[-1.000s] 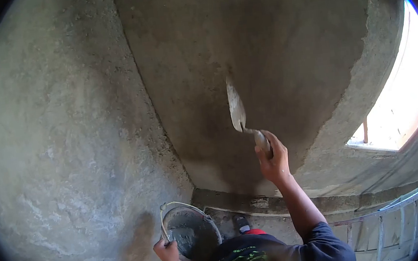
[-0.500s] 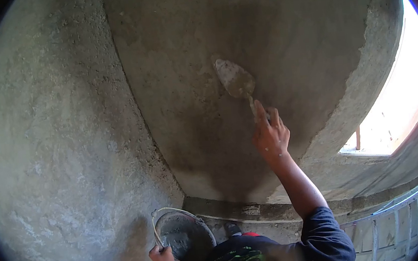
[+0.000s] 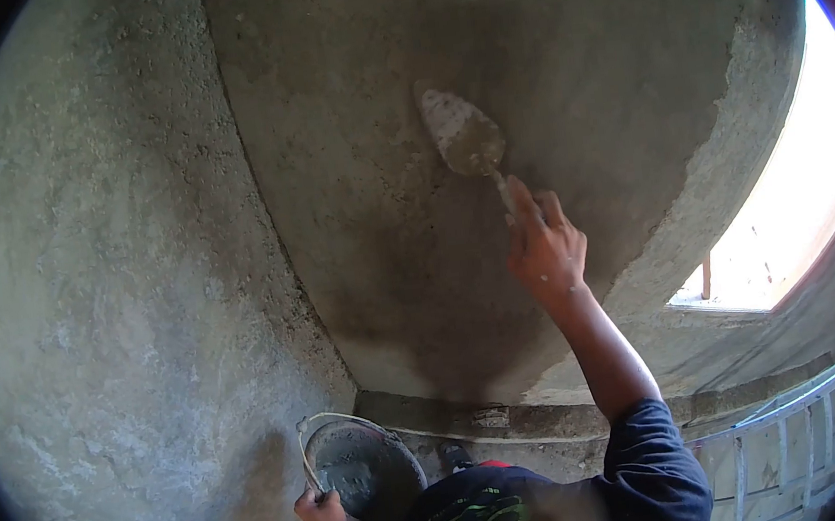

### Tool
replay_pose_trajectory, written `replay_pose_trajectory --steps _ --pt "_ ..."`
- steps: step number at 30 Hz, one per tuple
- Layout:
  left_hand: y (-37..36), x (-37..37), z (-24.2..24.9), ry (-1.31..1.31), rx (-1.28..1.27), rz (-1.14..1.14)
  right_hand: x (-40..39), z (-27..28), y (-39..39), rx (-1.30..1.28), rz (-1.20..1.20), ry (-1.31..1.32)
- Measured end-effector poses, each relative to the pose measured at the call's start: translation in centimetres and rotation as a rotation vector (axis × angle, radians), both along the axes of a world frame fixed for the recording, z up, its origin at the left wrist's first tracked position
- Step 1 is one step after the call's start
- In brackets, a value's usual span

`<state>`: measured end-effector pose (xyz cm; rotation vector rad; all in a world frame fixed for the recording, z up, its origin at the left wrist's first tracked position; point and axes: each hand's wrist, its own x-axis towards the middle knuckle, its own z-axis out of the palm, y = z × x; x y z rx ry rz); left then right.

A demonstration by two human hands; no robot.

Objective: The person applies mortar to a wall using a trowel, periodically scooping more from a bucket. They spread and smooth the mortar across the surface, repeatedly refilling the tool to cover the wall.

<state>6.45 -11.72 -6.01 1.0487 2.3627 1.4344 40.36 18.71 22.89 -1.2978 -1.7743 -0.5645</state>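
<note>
My right hand [image 3: 548,244] is closed round the handle of a trowel [image 3: 463,131], whose leaf-shaped blade lies against the grey plastered wall [image 3: 612,91]. Wet mortar smears cover part of the blade. Low on the left, my left hand [image 3: 323,514] grips the wire handle of a bucket [image 3: 412,459]. Grey wet mortar [image 3: 352,468] sits inside the bucket, which hangs close to my body. Part of the bucket is hidden behind my dark shirt.
A rougher wall [image 3: 122,319] meets the plastered one in a corner at left. To the right is a bright window opening [image 3: 785,215], with a metal ladder [image 3: 786,456] lying below it. A rough ledge [image 3: 544,423] runs along the wall's foot.
My right hand and the trowel have moved a little up the wall. My left hand and the bucket stay almost in place.
</note>
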Motion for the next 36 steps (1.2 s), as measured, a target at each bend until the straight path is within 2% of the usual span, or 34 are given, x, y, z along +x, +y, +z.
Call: replay_pose_trajectory --steps 2,5,7,8,10,15,17,20,23,27,29,31,33,35,36 --pt "-0.1 0.1 -0.6 0.011 -0.002 0.001 -0.5 -0.8 0.3 -0.113 -0.061 -0.172" --pt "-0.8 0.5 -1.9 0.014 0.079 0.091 -0.7 -3.9 -0.6 -0.252 0.006 -0.198" --pt "-1.3 0.1 -4.5 0.196 0.132 0.203 -0.5 -5.1 -1.5 -0.294 0.056 -0.161" --pt "-1.9 -0.1 -4.8 0.191 0.128 0.206 -0.3 -5.6 -1.9 -0.338 0.106 -0.118" --pt "-2.6 -0.1 -2.8 -0.052 -0.083 0.118 0.1 -6.5 -2.2 -0.269 0.1 -0.105" --pt "-3.3 0.0 -2.8 -0.087 -0.133 0.143 0.6 -6.0 -1.2 -0.128 0.046 -0.01" --pt "-3.3 0.1 -2.7 -0.137 -0.195 0.131 1.0 -6.2 -0.7 -0.182 -0.042 -0.074" --pt "-3.8 0.0 -4.4 -0.066 -0.108 0.205 2.6 -9.8 -1.1 -0.331 -0.089 -0.205" --pt "-4.3 -0.7 -5.0 -0.186 -0.203 0.153 3.4 -12.6 -3.4 -0.447 -0.048 -0.231" --pt "-3.7 0.7 -2.3 -0.102 -0.11 0.149 3.8 -10.9 -3.6 -0.478 0.038 -0.143" --pt "-3.4 1.2 -1.7 -0.079 -0.092 0.132 2.7 -6.8 -2.1 -0.141 0.042 -0.029" --pt "-3.3 1.4 -2.0 0.044 -0.026 0.135 1.7 -2.9 -0.3 -0.032 0.084 0.021" --pt "-3.5 1.3 -1.9 0.006 -0.066 0.117 0.5 0.0 0.7 -0.05 0.038 -0.007" --pt "-3.3 1.2 -3.1 -0.034 -0.094 0.104 -0.5 0.5 0.9 -0.056 -0.003 -0.037" --pt "-3.6 1.1 -4.8 0.097 0.001 0.153 -1.0 0.1 0.7 -0.148 -0.057 -0.108"
